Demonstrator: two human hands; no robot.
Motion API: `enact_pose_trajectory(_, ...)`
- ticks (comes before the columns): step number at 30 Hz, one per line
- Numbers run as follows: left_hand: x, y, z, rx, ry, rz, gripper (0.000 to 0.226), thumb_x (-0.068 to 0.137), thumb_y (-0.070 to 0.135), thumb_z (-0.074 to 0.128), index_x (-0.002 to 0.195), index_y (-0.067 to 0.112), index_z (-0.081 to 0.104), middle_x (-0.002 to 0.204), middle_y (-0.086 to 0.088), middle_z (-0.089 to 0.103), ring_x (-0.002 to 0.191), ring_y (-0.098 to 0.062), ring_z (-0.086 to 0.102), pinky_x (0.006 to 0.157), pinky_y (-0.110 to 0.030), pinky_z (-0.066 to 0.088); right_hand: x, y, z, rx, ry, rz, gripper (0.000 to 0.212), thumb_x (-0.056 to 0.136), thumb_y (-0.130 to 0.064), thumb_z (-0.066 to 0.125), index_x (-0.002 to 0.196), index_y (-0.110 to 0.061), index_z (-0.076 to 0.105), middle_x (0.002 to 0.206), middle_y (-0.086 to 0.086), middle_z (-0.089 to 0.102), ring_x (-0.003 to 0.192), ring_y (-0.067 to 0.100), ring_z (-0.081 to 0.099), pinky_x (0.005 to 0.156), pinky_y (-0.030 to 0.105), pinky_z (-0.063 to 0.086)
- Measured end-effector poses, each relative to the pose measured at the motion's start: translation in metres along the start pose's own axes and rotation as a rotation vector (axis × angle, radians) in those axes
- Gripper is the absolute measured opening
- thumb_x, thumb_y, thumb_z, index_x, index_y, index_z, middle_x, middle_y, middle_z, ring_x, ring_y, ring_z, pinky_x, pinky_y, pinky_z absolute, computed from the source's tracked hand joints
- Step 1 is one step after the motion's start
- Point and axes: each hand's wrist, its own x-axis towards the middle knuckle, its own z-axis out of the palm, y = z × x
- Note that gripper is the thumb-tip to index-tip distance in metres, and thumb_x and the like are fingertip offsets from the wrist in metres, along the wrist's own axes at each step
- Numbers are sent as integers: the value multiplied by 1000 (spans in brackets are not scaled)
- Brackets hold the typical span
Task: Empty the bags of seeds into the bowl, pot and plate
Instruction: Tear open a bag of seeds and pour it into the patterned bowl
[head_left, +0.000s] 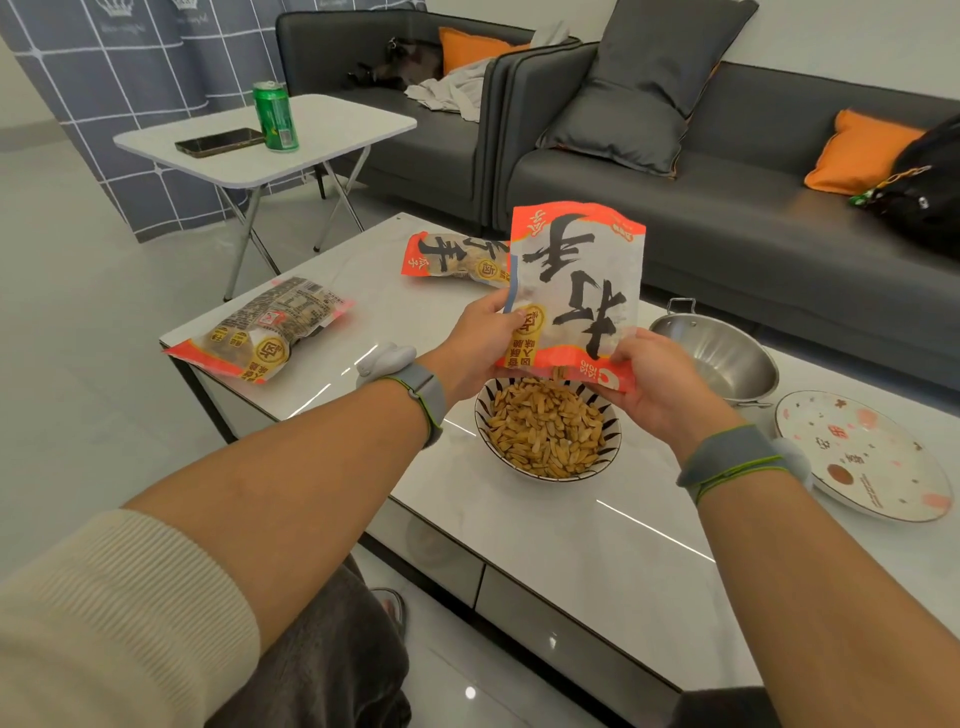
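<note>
I'm holding the bag (574, 291) upside down, left hand (480, 343) and right hand (652, 379) both pinching its lower corners, so seeds are dropping straight into the bowl (548, 431) below. Pot (719, 353) and plate (862, 452) are waiting at 3 o'clock.

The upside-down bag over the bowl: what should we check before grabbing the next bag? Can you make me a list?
1. Upside-down bag empty: cannot tell; a few seeds show at its mouth.
2. Grip: ok, left hand and right hand hold it.
3. Bowl caught the seeds: ok, full.
4. Pot ready: ok, empty.
5. Plate ready: ok, empty.
6. Two full bags waiting: ok.
</note>
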Motion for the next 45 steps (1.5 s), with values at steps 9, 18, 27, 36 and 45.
enact_pose_trajectory(9,1,0,0,-21,0,7,34,114,14,46,131,38,63,111,-4,70,87,-23,75,64,-45,66,2,0,-1,-1,0,-1,32,97,9,41,115,-5,64,128,17,70,113,38,73,94,56,62)
enact_pose_trajectory(18,1,0,0,-25,-6,2,35,114,15,47,137,36,62,112,-5,70,85,-24,76,64,-47,67,2,-1,-1,-2,3,2,34,96,10,41,121,1,62,126,18,71,112,41,73,95,58,62)
enact_pose_trajectory(27,-2,0,0,-44,-19,3,36,114,13,46,134,37,63,115,-8,69,91,-29,75,61,-45,66,1,0,-1,-1,-3,-1,32,96,10,40,113,-4,64,123,18,72,113,40,73,95,57,62)
enact_pose_trajectory(36,0,0,0,-34,2,7,34,114,14,47,128,41,61,112,-5,70,96,-26,73,64,-44,67,2,0,-1,-1,0,-6,32,95,9,41,114,-3,64,127,18,71,117,42,71,95,58,61)
enact_pose_trajectory(45,1,0,0,-29,1,24,37,114,14,47,138,38,62,111,-4,69,90,-23,73,67,-47,67,2,-1,-2,10,-4,-12,32,95,9,41,114,-3,64,127,16,71,115,38,71,95,57,62)
